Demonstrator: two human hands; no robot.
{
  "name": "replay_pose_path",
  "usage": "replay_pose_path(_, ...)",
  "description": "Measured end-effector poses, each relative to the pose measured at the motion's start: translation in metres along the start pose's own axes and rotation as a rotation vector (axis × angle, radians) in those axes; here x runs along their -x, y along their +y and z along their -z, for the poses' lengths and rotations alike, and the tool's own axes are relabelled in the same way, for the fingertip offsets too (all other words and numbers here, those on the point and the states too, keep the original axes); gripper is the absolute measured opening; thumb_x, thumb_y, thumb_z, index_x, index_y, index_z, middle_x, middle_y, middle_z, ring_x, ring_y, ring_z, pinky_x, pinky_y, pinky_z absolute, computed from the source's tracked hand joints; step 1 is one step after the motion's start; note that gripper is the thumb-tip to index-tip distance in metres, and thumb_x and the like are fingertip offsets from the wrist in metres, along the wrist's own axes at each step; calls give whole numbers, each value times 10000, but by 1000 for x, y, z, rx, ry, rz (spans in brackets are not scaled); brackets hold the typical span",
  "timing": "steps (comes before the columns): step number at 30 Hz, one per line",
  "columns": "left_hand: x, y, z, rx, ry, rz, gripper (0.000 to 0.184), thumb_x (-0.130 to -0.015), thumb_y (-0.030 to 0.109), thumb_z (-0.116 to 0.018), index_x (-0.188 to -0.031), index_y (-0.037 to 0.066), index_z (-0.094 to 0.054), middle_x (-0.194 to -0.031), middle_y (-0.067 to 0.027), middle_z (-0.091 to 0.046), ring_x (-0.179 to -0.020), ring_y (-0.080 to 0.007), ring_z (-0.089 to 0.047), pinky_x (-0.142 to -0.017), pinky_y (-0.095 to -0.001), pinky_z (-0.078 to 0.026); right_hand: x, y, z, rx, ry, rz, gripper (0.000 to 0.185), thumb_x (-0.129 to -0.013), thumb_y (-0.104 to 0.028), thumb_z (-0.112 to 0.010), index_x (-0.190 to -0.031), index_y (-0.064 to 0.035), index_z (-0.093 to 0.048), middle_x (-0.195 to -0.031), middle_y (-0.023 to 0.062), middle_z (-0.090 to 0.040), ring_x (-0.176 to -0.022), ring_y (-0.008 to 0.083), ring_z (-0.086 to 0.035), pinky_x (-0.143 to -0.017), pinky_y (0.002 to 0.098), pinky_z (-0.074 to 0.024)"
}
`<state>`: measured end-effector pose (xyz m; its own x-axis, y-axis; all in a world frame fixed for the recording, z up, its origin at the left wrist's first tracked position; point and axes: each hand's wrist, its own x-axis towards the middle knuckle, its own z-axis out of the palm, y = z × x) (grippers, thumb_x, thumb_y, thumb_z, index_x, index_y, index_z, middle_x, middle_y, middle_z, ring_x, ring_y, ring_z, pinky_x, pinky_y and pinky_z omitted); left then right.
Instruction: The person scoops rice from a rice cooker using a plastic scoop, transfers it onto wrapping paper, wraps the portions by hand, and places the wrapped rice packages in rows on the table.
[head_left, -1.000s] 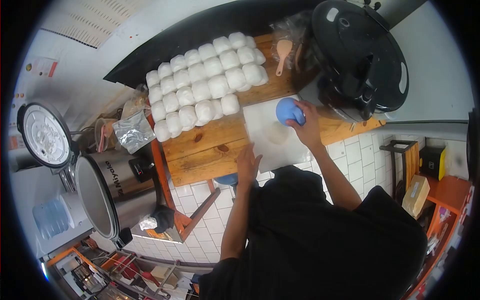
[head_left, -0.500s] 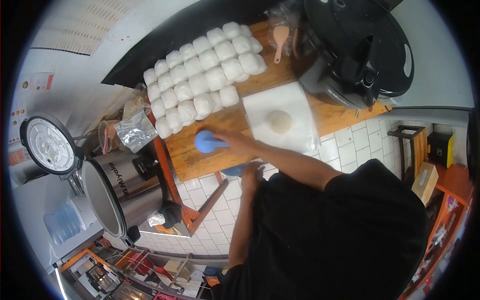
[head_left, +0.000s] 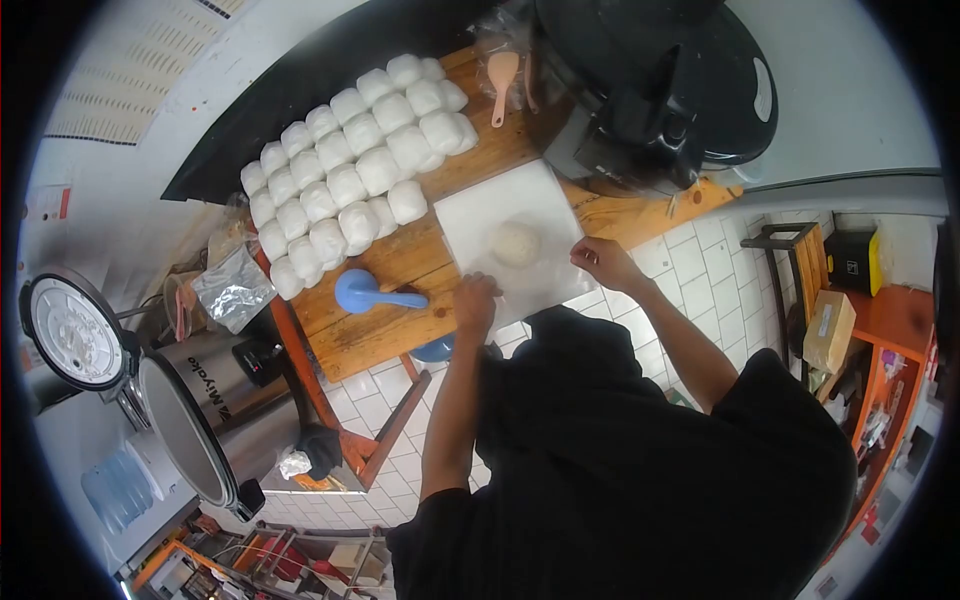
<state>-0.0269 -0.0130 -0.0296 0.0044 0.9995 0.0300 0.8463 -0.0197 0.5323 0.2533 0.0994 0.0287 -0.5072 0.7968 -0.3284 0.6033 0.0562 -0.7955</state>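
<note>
A stack of white wrapping paper [head_left: 470,205] lies on the wooden table, with a round mound of rice [head_left: 515,244] on its top sheet. My left hand [head_left: 474,303] is closed at the near left corner of the paper. At the right edge, my right hand [head_left: 606,265] pinches the sheet between thumb and fingers. A blue scoop [head_left: 358,291] rests on the table left of my left hand, its handle pointing right. Further back, many white wrapped bundles [head_left: 340,185] sit in rows, some stacked.
A large black cooker [head_left: 650,90] stands at the back right, beside a pink rice paddle [head_left: 501,85]. Left of the wooden table [head_left: 390,340] is an open steel cooker [head_left: 205,410]. Foil-like packaging [head_left: 233,288] lies near the table's left end.
My right hand has let go of the blue scoop on the table and moved right to the paper's edge. My left hand has come up from below the table edge to the paper's corner.
</note>
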Motion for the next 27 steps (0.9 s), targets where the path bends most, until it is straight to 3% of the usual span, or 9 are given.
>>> replay_pose_path(2, -3, -6, -1, -12, 0, -27, 97, -772, 102, -660, -688, 77, -620, -772, -108, -629, -791, -317, -612, -692, -442, -494, 4, 8, -2, 29, -2, 21, 256, -886, -281, -707, -1031, -75, -665, -963, 87, -686, -883, 248, -645, -802, 357, -513)
replay_pose_path(4, -3, -13, -4, -25, 0, -47, 93, -782, 101, -649, -694, 78, -626, -769, -110, -632, -785, -317, -612, -695, -439, -495, 4, 5, -13, 325, 26, 387, 317, -869, -324, -718, -1081, -99, -650, -1102, 72, -649, -1067, 261, -602, -917, 387, -469)
replay_pose_path(7, -8, -20, -6, 4, -6, -77, 83, -824, 106, -624, -751, 71, -641, -763, -120, -634, -781, -328, -611, -703, -449, -493, -1, 2, -30, 542, 32, 475, 420, -840, -376, -734, -1152, -118, -622, -1219, 85, -591, -1163, 290, -544, -1003, 437, -409)
replay_pose_path(8, -8, -20, -7, 9, -14, -46, 93, -851, 111, -607, -778, 62, -637, -775, -129, -633, -783, -339, -608, -709, -459, -489, -2, 2, -32, 512, -5, 413, 479, -786, -323, -771, -1189, -123, -605, -1201, 122, -578, -1195, 324, -527, -1043, 458, -387)
replay_pose_path(14, -6, -17, -6, 84, 56, 14, 172, -934, 136, -550, -816, 21, -599, -794, -194, -611, -790, -396, -589, -711, -493, -462, -6, -3, -38, 489, 59, 346, 371, -831, -218, -682, -1177, -108, -607, -1236, 117, -566, -1212, 325, -513, -1042, 467, -382)
replay_pose_path(18, -2, -12, -8, 138, 135, 86, 219, -953, 186, -554, -839, 4, -597, -814, -234, -600, -790, -423, -582, -687, -500, -445, -11, 8, -51, 651, 129, 391, 279, -865, -162, -628, -1131, -80, -605, -1174, 116, -615, -1135, 314, -572, -977, 442, -435)
replay_pose_path(22, 2, 4, 3, 270, 54, 299, 160, -922, 182, -614, -928, 22, -609, -859, -186, -622, -847, -388, -594, -753, -477, -452, -26, 16, -45, 333, 149, 244, 154, -900, -123, -522, -1024, -71, -596, -1019, 140, -661, -951, 345, -633, -829, 450, -499)
replay_pose_path(25, 6, 29, 18, 257, 301, 60, 197, -872, 151, -683, -1016, 45, -603, -902, -117, -641, -934, -338, -599, -868, -453, -440, -27, 10, -37, 240, 180, 232, 130, -918, -132, -522, -1009, -66, -587, -955, 159, -666, -882, 376, -641, -786, 474, -506)
replay_pose_path(27, 11, 30, 19, 59, 194, -14, 299, -840, 117, -718, -1106, 66, -593, -1004, -85, -650, -1051, -289, -593, -986, -448, -391, -28, 7, -34, 214, 170, 226, 124, -923, -140, -531, -1004, -64, -585, -940, 166, -664, -862, 389, -639, -778, 485, -506)
